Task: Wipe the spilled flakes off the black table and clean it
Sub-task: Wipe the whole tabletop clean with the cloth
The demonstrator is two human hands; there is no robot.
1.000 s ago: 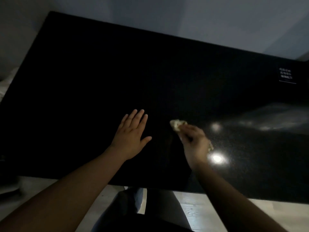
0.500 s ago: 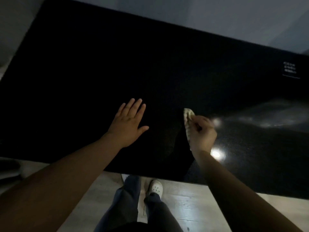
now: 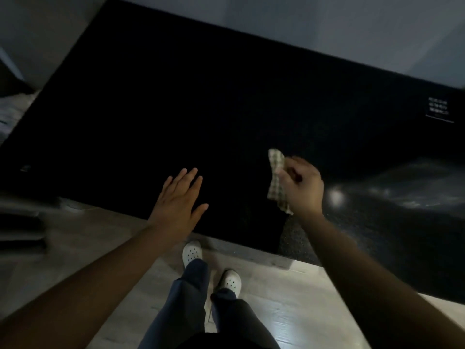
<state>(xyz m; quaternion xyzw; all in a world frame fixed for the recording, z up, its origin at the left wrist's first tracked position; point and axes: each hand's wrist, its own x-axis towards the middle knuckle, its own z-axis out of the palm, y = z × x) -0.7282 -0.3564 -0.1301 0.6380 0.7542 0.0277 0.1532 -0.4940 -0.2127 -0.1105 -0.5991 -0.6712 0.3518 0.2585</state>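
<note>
Head view: right hand clenches a checked cloth over glossy black table; left hand splayed, released.

I see a black slab bench, glossy, finely speckled toward its right end. Over it, a crumpled beige checked rag looks soft, woven cloth. Beside the bench, pale floor planks show matt wood grain.

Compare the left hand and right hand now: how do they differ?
The left hand has straight, spread fingers; the right hand has curled ones. The left hand holds nothing; the right hand grips a checked cloth. The left hand's wrist is at the table's near edge; the right hand is farther in. Both are over the table.
</note>
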